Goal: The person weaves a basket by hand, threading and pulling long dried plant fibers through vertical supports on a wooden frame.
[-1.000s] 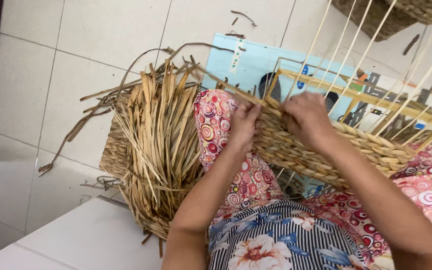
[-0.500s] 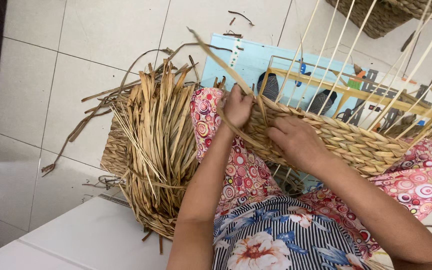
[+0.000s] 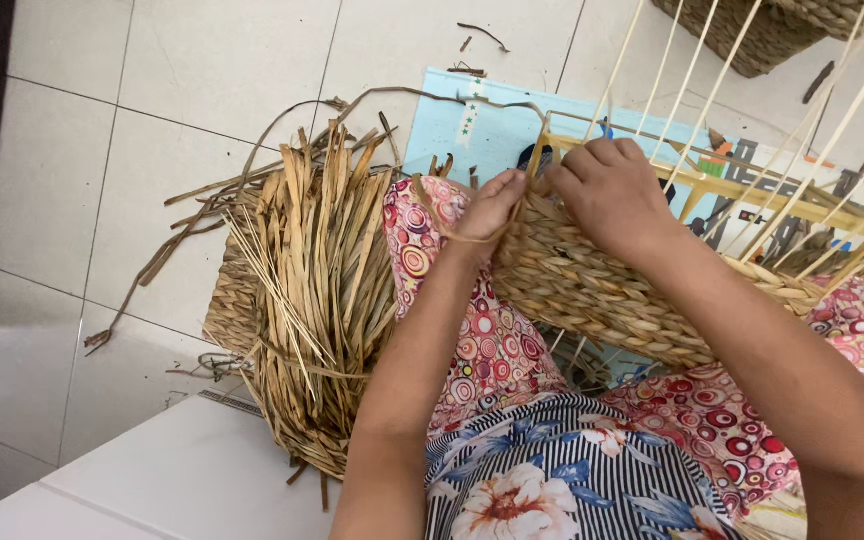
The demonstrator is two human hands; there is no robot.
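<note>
On my lap, the half-woven basket [image 3: 602,290] took another row: my left hand [image 3: 492,205] pinched a strand [image 3: 442,225] at the rim, my right hand [image 3: 612,185] gripped the weave; next, I judged, threading between stakes [image 3: 692,90].

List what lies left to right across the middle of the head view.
Loose strands on the tiles → pile of dried leaves → left hand → right hand → woven basket's upright stakes.

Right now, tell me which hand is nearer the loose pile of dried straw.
Left. The left hand is just right of the straw pile; the right hand is farther right, on the woven basket.
</note>
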